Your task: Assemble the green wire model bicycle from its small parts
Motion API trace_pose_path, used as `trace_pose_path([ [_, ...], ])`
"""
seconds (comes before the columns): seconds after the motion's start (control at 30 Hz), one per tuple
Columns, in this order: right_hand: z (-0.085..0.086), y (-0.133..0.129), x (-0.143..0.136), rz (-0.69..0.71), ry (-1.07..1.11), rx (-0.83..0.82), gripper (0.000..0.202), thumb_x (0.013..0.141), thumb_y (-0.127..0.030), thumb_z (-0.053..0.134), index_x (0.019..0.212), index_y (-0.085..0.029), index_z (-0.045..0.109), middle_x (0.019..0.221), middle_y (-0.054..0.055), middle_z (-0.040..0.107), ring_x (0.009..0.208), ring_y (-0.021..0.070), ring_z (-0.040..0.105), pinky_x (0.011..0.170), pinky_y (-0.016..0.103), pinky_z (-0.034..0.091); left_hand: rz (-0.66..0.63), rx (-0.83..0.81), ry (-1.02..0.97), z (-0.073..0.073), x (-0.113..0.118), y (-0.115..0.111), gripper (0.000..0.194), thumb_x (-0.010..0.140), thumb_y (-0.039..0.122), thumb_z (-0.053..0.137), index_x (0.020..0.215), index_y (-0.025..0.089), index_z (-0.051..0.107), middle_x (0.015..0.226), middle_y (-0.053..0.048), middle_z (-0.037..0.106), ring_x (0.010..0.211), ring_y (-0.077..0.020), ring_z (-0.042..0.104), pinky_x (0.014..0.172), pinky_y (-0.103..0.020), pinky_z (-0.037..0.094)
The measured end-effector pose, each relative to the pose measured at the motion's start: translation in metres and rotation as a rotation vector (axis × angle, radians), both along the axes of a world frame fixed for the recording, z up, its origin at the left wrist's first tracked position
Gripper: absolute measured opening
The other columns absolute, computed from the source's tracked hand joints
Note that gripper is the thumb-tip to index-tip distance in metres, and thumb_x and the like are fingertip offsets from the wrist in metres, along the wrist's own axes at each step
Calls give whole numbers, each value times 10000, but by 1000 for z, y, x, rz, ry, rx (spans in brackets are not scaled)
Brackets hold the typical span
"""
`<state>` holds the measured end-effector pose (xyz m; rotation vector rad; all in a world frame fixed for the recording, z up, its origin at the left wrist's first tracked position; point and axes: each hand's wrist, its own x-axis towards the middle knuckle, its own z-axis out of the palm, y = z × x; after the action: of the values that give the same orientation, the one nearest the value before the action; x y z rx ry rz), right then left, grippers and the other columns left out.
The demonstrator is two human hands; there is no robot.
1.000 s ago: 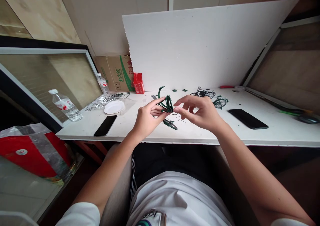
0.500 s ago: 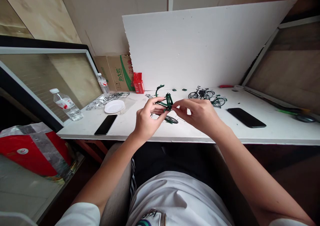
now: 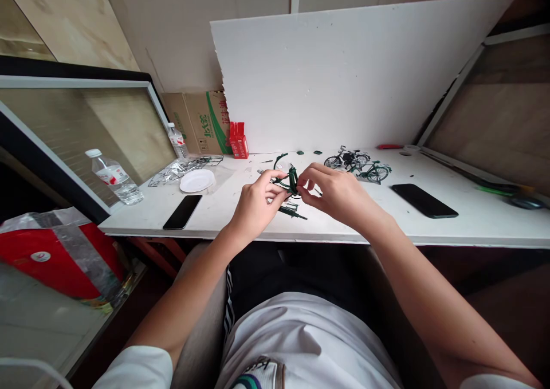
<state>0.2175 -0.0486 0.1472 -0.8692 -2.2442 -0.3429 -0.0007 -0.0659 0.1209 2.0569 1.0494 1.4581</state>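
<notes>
Between my hands, above the table, is a green model bicycle frame [image 3: 293,178] with a curved mudguard-like piece rising at its upper left. My left hand [image 3: 256,203] is closed around its left side, thumb and fingers pinching it. My right hand [image 3: 335,191] pinches its right side with thumb and forefinger; any small part between those fingertips is too small to make out. Below the frame lie loose green model parts [image 3: 293,211], partly covered by my left hand. Further right stand a black model bicycle [image 3: 347,157] and a green model bicycle [image 3: 374,172].
Dark phones lie on the left [image 3: 183,212] and right [image 3: 424,200] of the white table [image 3: 361,228]. A white plate [image 3: 196,180], bagged part sprues [image 3: 180,171], a water bottle [image 3: 114,177] and a red box [image 3: 238,140] stand or lie at left. A white board [image 3: 361,79] leans behind.
The bicycle frame has tilted and shifted slightly in my hands, its curved piece now lower and further right. My right hand's fingers have curled more. More green parts show on the table below.
</notes>
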Motion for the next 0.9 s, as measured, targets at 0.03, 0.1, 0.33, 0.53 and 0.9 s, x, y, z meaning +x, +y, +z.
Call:
trace_pose_path([
  [0.03, -1, 1, 0, -7, 16, -12, 35, 986, -188, 643, 986, -217, 664, 961, 44, 739, 643, 146, 622, 588, 301, 427, 11, 24, 16, -1, 0, 1, 302, 941, 181, 716, 1234, 227, 662, 887, -26, 820, 795, -180, 811, 809, -295, 665],
  [0.1, -2, 3, -1, 15, 60, -41, 31, 979, -193, 639, 967, -212, 661, 948, 45, 742, 608, 132, 612, 583, 295, 446, 34, 76, 45, -3, 0, 3, 277, 958, 184, 691, 1230, 233, 666, 897, -26, 820, 816, -179, 811, 825, -296, 663],
  [0.33, -1, 4, -3, 188, 223, -76, 58, 985, -203, 609, 949, -216, 653, 909, 57, 720, 724, 174, 680, 669, 335, 597, 70, 162, 90, -10, 0, 7, 259, 996, 270, 689, 1254, 250, 676, 958, -40, 825, 849, -188, 812, 735, -267, 656],
  [0.53, 3, -3, -2, 248, 278, -85, 43, 1003, -231, 629, 968, -228, 654, 932, 50, 721, 754, 169, 675, 715, 339, 645, 135, 216, 111, -13, 1, 5, 184, 982, 317, 724, 1147, 236, 735, 939, -40, 834, 846, -197, 822, 730, -263, 637],
  [0.9, 8, -5, 9, 390, 184, -147, 284, 1069, -239, 623, 1303, -299, 773, 1131, 77, 788, 921, 212, 758, 774, 356, 624, 290, 336, 303, -14, -4, 8, 153, 982, 327, 719, 1059, 205, 769, 579, 31, 672, 512, -125, 617, 617, -236, 451],
])
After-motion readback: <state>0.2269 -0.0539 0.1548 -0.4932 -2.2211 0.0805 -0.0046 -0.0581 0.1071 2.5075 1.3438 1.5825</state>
